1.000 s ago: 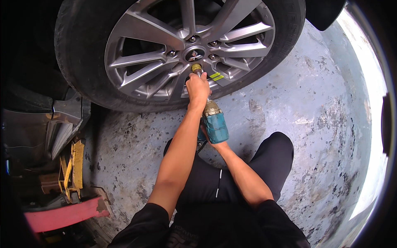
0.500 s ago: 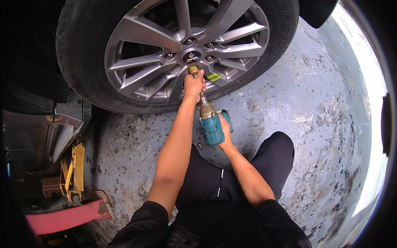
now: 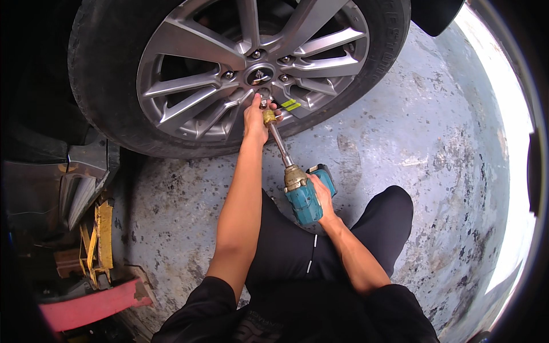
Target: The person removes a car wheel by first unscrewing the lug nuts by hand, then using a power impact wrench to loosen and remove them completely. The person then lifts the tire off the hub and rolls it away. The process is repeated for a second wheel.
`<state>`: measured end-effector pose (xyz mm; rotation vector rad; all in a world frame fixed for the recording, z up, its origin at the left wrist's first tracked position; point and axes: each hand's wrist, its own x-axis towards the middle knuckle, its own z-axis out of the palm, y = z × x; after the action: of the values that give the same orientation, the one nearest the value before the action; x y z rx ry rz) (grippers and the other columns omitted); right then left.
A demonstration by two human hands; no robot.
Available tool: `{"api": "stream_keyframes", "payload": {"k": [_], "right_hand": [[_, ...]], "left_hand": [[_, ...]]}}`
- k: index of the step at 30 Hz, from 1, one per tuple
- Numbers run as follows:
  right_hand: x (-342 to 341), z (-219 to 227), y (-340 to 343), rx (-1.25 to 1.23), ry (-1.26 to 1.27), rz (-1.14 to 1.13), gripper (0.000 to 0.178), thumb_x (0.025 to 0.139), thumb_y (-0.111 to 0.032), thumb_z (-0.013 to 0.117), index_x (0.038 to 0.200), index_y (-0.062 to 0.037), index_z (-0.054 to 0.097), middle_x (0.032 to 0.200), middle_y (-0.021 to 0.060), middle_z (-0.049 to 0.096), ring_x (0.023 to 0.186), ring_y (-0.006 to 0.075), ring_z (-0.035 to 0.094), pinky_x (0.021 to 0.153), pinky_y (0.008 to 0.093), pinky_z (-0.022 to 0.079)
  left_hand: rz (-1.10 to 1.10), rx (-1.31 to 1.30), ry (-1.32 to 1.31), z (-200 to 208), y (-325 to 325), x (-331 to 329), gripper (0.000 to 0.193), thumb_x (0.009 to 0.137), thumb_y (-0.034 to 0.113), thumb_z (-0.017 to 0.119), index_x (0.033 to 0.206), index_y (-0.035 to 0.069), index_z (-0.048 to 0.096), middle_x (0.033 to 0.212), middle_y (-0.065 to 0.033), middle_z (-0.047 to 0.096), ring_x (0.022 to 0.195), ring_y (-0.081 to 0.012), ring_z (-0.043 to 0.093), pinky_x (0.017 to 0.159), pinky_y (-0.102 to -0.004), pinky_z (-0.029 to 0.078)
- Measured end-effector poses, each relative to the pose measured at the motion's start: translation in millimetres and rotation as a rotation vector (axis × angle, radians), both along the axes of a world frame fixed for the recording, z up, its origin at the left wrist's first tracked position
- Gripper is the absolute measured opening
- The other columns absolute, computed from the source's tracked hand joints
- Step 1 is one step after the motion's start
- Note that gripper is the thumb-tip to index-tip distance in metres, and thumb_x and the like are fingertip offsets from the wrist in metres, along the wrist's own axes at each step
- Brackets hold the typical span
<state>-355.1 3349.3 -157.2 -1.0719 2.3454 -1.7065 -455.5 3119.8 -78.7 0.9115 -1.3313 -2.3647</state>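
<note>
While holding the teal impact wrench (image 3: pixel 305 204) in the right hand (image 3: pixel 322 195), below and right of the centre cap (image 3: pixel 259 76), had its long axis slanting up-left toward that cap. Curled the left hand (image 3: pixel 255 121), nearer to the cap, into a narrow grip beside the yellowish socket (image 3: pixel 269 116), with a small metal nut (image 3: pixel 263 104) showing just below the cap; could not tell whether pinched.

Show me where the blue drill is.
In the head view, the blue drill is just below and right of centre, in the right hand; its shaft points up toward the wheel.
</note>
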Motion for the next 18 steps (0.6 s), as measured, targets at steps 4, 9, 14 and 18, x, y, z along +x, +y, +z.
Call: {"api": "stream_keyframes", "payload": {"k": [4, 9, 14, 18], "right_hand": [[12, 14, 31, 0.012, -0.086, 0.013, 0.033, 0.073, -0.009, 0.065, 0.105, -0.0036, 0.059, 0.097, 0.009, 0.059, 0.088, 0.0254, 0.059, 0.077, 0.0325, 0.048], [-19, 14, 23, -0.084, -0.176, -0.082, 0.038, 0.074, -0.004, 0.061, 0.111, 0.0018, 0.054, 0.096, 0.0134, 0.058, 0.087, 0.0288, 0.059, 0.079, 0.0331, 0.047], [-42, 15, -7, -0.17, -0.112, -0.09, 0.037, 0.074, -0.006, 0.061, 0.109, 0.0021, 0.054, 0.1, 0.0161, 0.058, 0.09, 0.0319, 0.058, 0.081, 0.0342, 0.046], [-60, 16, -13, -0.171, -0.17, -0.101, 0.034, 0.073, -0.008, 0.062, 0.106, 0.0015, 0.056, 0.1, 0.0162, 0.058, 0.089, 0.0316, 0.059, 0.08, 0.0342, 0.047]], "left_hand": [[-0.004, -0.021, -0.083, -36, -13, 27, 0.033, 0.089, 0.035, 0.048, 0.088, 0.002, 0.052, 0.072, -0.0081, 0.053, 0.063, -0.022, 0.058, 0.057, -0.0365, 0.052], [-0.863, -0.843, -0.929, -145, 57, 67, 0.041, 0.079, 0.034, 0.059, 0.092, -0.005, 0.064, 0.1, -0.0237, 0.064, 0.086, -0.0291, 0.067, 0.071, -0.04, 0.055], [-0.653, -0.83, -0.836, -298, 71, 130, 0.032, 0.084, 0.02, 0.052, 0.104, -0.002, 0.064, 0.113, -0.021, 0.06, 0.108, -0.0353, 0.057, 0.09, -0.0396, 0.048], [-0.786, -1.035, -1.005, -284, 86, 136, 0.03, 0.084, 0.016, 0.049, 0.105, -0.001, 0.064, 0.112, -0.0206, 0.06, 0.107, -0.0358, 0.057, 0.09, -0.0397, 0.048]]}}
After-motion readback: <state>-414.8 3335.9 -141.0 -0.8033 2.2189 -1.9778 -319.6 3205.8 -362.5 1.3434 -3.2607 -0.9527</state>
